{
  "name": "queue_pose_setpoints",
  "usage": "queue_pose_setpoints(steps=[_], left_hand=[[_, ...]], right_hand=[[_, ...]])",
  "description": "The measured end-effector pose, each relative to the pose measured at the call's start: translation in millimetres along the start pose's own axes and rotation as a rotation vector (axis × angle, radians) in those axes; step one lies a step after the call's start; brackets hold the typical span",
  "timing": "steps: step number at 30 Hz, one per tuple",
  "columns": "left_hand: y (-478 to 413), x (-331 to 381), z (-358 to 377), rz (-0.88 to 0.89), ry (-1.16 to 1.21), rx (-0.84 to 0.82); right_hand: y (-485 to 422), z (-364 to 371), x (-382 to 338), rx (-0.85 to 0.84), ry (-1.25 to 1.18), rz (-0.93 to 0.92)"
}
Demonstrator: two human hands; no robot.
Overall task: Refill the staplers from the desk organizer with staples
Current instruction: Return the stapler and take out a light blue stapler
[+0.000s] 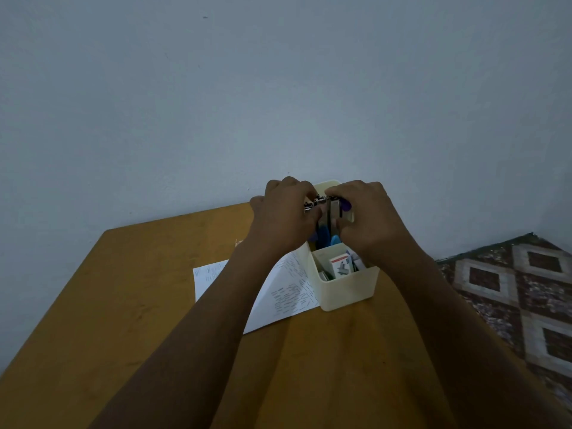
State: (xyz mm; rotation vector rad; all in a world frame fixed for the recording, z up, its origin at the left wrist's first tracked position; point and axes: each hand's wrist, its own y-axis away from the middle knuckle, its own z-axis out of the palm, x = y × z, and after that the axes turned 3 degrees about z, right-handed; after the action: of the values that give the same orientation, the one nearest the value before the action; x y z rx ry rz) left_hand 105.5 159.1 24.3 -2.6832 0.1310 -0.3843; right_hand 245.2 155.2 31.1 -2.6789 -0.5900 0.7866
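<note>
Dim desk (93,320), staplers (326,209) half-hidden behind hands (284,218)

A cream organizer (349,289) is seen standing on a brown table (139,320). Above its far compartment a stapler (325,209) with bright metal parts is gripped from both sides: the left hand (283,218) is curled round its left end, the right hand (371,221) round its right end. Blue items (325,239) are stood in that far compartment. A small white box (340,265) is lodged in the near compartment. A printed sheet of paper (284,295) is laid against the organizer's left side. A patterned floor (526,289) is visible well to the organizer's right.
</note>
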Motion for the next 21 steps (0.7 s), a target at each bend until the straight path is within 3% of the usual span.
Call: queue_pose_setpoints(steps=[5,13,21], left_hand=[[-3,-1,-3,-0.038,0.199,0.030],[2,-4,-30,-0.031,0.538,0.225],[19,-27,-57,-0.277,1.052,0.325]], right_hand=[[-3,4,2,0.034,-0.005,-0.002],[-3,12,-1,0.125,-0.131,0.023],[-5,20,-25,0.139,-0.184,-0.086]])
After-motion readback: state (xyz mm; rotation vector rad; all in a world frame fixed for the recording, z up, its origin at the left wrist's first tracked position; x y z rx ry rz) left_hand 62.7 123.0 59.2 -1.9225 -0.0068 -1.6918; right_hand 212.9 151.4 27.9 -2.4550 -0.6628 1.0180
